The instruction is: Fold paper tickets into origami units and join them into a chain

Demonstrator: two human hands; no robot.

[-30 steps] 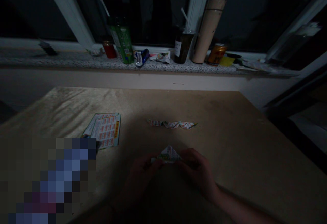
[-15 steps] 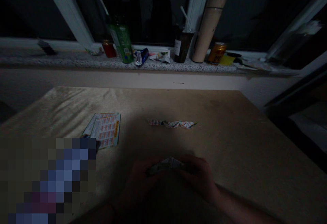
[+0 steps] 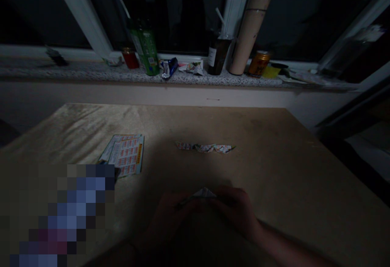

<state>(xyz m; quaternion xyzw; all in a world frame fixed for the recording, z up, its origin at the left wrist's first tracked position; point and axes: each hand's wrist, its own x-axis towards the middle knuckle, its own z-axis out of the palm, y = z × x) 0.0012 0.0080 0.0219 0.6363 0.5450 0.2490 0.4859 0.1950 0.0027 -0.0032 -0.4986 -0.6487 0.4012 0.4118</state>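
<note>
Close to the table's near side, a folded piece of paper (image 3: pixel 204 192) is held between both hands, its pointed middle facing away from me. My left hand (image 3: pixel 174 210) is closed on its left end, and my right hand (image 3: pixel 236 206) pinches the right end. Dim light hides most of the fingers. Beyond the hands lies a strip of folded printed paper pieces (image 3: pixel 210 148), set end to end with pointed shapes. To the left rest printed paper cards (image 3: pixel 128 155) with red and white blocks, overlapping one another.
A blurred-out blue patch (image 3: pixel 82 202) covers the left foreground. Along the granite windowsill (image 3: pixel 183 79) stand a green drink container (image 3: pixel 148 52), a red jar (image 3: pixel 130 59), a dark cup with a straw (image 3: pixel 217 56), a tall pinkish flask (image 3: pixel 248 35) and an orange can (image 3: pixel 258 64).
Less of the folded paper shows between my hands, as the fingers and thumbs cover more of its sides. My left thumb has shifted slightly toward the middle.
</note>
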